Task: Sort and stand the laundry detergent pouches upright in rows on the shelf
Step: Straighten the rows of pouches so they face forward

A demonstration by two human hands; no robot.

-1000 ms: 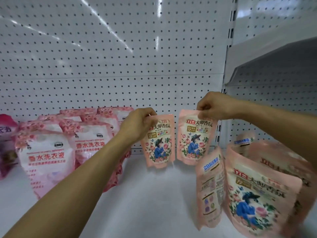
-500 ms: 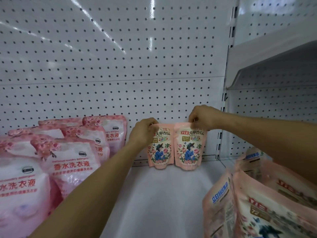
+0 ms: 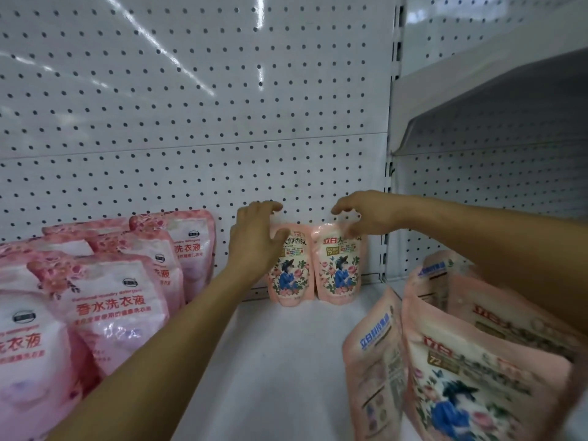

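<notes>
Two small peach detergent pouches stand upright side by side on the white shelf, backs against the pegboard. My left hand hovers at the top of the left pouch, fingers spread over its upper edge and thumb in front. Over the top of the right pouch, my right hand has loose, parted fingers. Neither hand visibly grips its pouch.
Several pink and white pouches stand in rows at the left. At the front right, larger peach pouches lean loosely under my right forearm. The pegboard back wall is behind. Another shelf juts out at upper right.
Both hands carried the two small peach pouches back to the pegboard and set them down. The pinching grips on the pouch tops have loosened into spread fingers.
</notes>
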